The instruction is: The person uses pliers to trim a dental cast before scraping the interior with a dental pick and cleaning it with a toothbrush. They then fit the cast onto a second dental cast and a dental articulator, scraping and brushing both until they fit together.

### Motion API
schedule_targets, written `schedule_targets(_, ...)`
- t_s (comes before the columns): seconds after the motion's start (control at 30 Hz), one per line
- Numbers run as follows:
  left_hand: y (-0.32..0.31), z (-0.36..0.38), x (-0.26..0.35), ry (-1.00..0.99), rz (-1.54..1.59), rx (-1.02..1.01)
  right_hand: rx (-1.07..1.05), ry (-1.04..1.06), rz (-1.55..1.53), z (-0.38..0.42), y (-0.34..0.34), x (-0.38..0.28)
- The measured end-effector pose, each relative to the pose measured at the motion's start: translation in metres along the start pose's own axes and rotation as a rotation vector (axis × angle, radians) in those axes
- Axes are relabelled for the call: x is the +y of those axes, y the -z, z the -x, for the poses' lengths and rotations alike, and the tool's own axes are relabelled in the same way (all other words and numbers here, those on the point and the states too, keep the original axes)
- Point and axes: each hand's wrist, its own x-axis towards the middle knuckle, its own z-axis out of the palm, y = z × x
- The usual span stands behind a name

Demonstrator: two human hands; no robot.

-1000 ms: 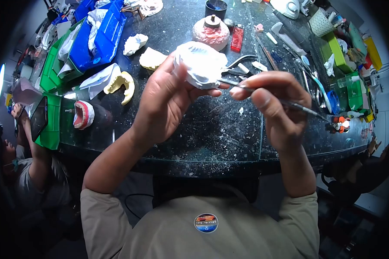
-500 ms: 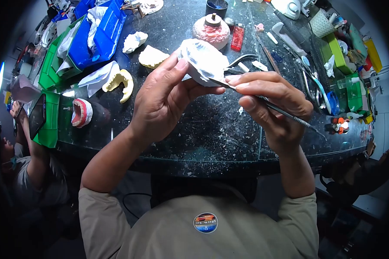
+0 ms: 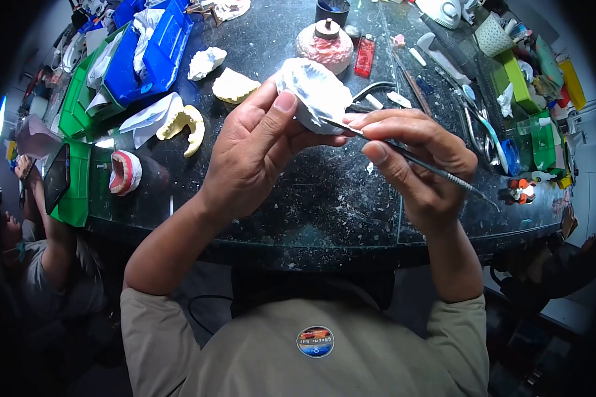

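Note:
My left hand (image 3: 251, 149) holds a white plaster cast (image 3: 314, 92) up above the dark table (image 3: 298, 212), thumb on its near left side and fingers beneath it. In my right hand (image 3: 417, 159) is a thin metal carving tool (image 3: 430, 167), pinched between thumb and fingers. Its front end rests against the lower right edge of the cast, and its curved other end sticks out to the lower right. Just behind the cast stands a pink-stained glass jar (image 3: 324, 49) with a metal cap.
A denture model (image 3: 125, 173) and a cream U-shaped cast (image 3: 191, 132) lie left, near blue (image 3: 164, 53) and green bins (image 3: 75, 178). Plaster pieces (image 3: 234, 86), a red lighter (image 3: 364, 57) and several tools lie behind. Another person's arm (image 3: 54, 228) shows at far left.
The cast has tilted slightly in my left hand, and my left thumb has shifted on it. My right hand and the tool have moved a little; the tool still touches the cast.

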Motion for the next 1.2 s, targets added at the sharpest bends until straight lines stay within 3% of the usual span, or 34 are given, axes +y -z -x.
schedule_targets(0.53,0.001,0.000,-0.008,-0.041,-0.093,0.069,-0.022,-0.176,-0.215,0.003,0.003,0.002)
schedule_targets(0.6,-0.002,-0.001,-0.007,-0.059,-0.044,0.086,-0.013,-0.176,-0.366,0.003,0.003,0.006)
schedule_targets(0.7,-0.001,-0.001,0.001,-0.028,0.032,0.046,0.014,0.022,-0.407,-0.001,0.012,0.004)
schedule_targets(0.8,0.002,-0.001,0.002,-0.018,0.145,-0.011,-0.038,-0.002,-0.299,-0.001,0.010,0.001)
schedule_targets(0.9,-0.004,-0.002,-0.009,-0.136,-0.121,0.031,-0.144,-0.025,-0.272,0.000,0.004,-0.004)
schedule_targets(0.97,0.000,-0.001,-0.005,-0.109,-0.179,0.022,-0.084,-0.224,-0.586,0.002,-0.002,-0.020)
schedule_targets(1.03,0.008,0.000,0.004,-0.025,-0.188,-0.001,-0.156,-0.034,-0.813,-0.003,0.008,-0.003)
schedule_targets(1.2,-0.002,-0.004,0.009,0.118,-0.004,0.160,-0.133,0.023,-0.388,-0.006,0.031,-0.005)
